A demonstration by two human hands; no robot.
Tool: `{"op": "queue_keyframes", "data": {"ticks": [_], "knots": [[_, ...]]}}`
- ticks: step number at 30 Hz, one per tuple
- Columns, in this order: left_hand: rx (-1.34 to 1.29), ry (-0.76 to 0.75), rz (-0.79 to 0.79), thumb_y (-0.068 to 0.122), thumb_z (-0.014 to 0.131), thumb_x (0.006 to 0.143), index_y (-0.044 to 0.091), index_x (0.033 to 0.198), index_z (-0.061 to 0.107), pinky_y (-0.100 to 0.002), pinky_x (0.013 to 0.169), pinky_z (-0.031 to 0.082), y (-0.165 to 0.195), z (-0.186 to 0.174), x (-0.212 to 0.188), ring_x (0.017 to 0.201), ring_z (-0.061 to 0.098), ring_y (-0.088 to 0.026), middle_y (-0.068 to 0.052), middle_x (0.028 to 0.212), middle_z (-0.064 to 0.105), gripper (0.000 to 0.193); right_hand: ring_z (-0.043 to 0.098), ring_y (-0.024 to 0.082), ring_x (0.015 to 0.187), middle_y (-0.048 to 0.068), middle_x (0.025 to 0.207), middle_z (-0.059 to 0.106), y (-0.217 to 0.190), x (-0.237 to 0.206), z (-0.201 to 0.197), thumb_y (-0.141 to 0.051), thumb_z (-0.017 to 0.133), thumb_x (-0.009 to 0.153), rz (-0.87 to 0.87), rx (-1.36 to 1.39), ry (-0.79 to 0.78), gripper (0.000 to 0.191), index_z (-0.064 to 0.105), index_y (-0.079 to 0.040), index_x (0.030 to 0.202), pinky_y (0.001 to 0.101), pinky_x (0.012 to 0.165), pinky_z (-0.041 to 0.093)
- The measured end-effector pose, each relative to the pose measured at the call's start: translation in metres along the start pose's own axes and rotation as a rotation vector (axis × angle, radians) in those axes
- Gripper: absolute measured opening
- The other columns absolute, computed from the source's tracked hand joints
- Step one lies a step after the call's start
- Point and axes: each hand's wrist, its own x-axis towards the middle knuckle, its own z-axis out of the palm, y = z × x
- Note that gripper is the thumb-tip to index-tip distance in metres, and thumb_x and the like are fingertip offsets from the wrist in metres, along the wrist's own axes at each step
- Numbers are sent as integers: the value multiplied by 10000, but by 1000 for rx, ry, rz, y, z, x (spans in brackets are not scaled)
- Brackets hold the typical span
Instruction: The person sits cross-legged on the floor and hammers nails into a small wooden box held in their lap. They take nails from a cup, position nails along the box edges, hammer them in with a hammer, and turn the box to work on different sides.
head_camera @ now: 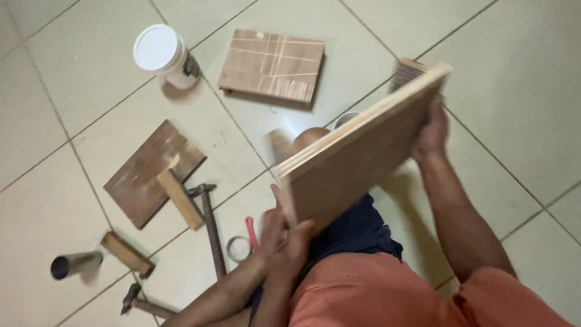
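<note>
I hold a plywood board (357, 157) tilted on edge above my lap. My left hand (284, 239) grips its near lower corner. My right hand (431, 130) grips its far upper end, fingers partly hidden behind the board. A brush-like block (407, 69) shows just past the board's top corner; how it is held is hidden. My knee (310, 138) and dark blue shorts (357, 233) sit under the board.
On the tiled floor lie a white lidded tub (164, 54), a scored wooden panel (272, 65), a dark panel (151, 172) with a wood strip (180, 198) on it, a hammer (210, 227), a second hammer (142, 303), a wood block (127, 254), a metal tube (74, 264), a tape ring (238, 248) and a red tool (250, 231).
</note>
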Motion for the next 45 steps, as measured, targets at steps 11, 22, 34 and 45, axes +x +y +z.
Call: {"op": "queue_keyframes", "data": {"ticks": [11, 22, 34, 45], "knots": [[-419, -693, -449, 245, 777, 828, -40, 1410, 529, -371, 919, 546, -31, 229, 20, 1040, 670, -285, -208, 1111, 695, 694, 665, 213, 1127, 120, 1307, 690, -65, -104, -247, -472, 504, 1075, 286, -461, 827, 581, 601, 29, 1352, 367, 973, 538], [-799, -859, -911, 277, 770, 862, -124, 1509, 376, -337, 999, 525, -102, 346, -20, 1237, 613, -287, -243, 1412, 565, 857, 656, 169, 893, 90, 1128, 705, -55, -90, -281, -403, 551, 1047, 482, -601, 935, 462, 651, 1, 1246, 340, 743, 563], [-76, -867, -492, 345, 794, 826, -71, 1408, 538, -446, 1182, 336, -97, 367, -19, 1463, 339, -461, -371, 1549, 339, 760, 548, 457, 1197, 290, 1297, 610, -50, -44, -316, -199, 670, 1012, -131, -1693, 379, 354, 672, 67, 1245, 507, 1022, 441], [248, -1123, -89, 205, 775, 778, -59, 1344, 525, -619, 1112, 330, -76, 349, -8, 1495, 238, -418, -232, 1621, 248, 673, 675, 435, 927, 234, 1047, 739, -61, 33, -283, -496, 475, 1181, 584, -1976, -128, 571, 794, -42, 1044, 582, 810, 518]]}}
